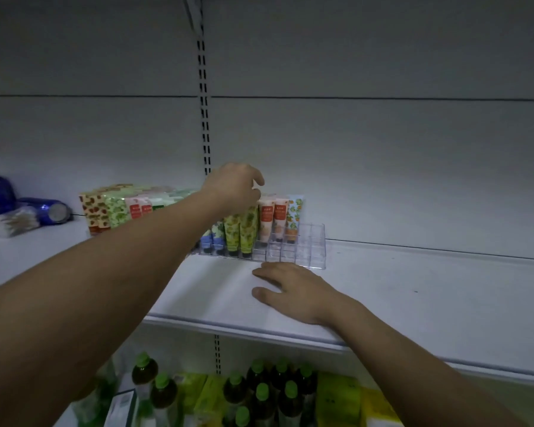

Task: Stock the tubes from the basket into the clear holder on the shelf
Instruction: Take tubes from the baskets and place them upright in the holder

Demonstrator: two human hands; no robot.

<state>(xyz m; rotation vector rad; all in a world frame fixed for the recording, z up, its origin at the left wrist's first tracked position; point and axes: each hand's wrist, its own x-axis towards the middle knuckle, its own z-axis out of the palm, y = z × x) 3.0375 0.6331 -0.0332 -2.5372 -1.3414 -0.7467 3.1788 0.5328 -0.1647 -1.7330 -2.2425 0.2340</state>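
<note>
Left hand raised over the clear holder on the white shelf, fingers curled down onto the tops of the green tubes; whether pinching one or only touching, cannot tell. Right hand flat on the shelf just in front of the holder, fingers straight and relaxed, holding nothing. Upright in the holder, caps down: blue tubes, green ones, pink tubes, an orange-patterned tube; right-end slots bare. More tubes packed behind at left. Cans lying at far left. Green-capped bottles on the shelf below. Basket out of sight
</note>
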